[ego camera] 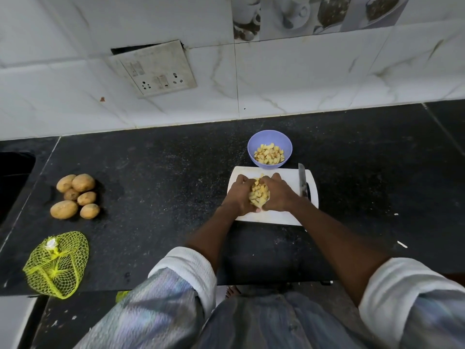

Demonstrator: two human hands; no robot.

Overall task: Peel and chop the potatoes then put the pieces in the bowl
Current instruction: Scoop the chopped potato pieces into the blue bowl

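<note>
— While I watched the feed, both hands were cupped over the cutting board (274, 217); the left hand (240, 195) and the right hand (278, 193) had their fingers curled in toward each other, holding a heap of chopped potato pieces (259, 195) between the palms.

— And where was the bowl?

— The bowl (269, 149) stood just beyond the far edge of the board, touching it or nearly so; I couldn't tell which; it already held a layer of pieces. The knife (302, 181) lay on the right side of the board, blade pointing away, close to the right wrist but not in either hand.

— So what did the step call for, as you judged it?

— A scoop and carry, I reckoned; the palms needed to meet under the heap, little fingers pressed together, so nothing slipped out below; then a low, short lift straight ahead and a release over the middle of the bowl, not its rim. I'd have kept the right forearm clear of that blade on the way.

— Much left to do?

— Plenty, by my guess; six whole potatoes (75, 196) sat unpeeled in a cluster far to the left on the black counter (163, 172), with a yellow net bag (56, 264) nearer the front edge.
</note>
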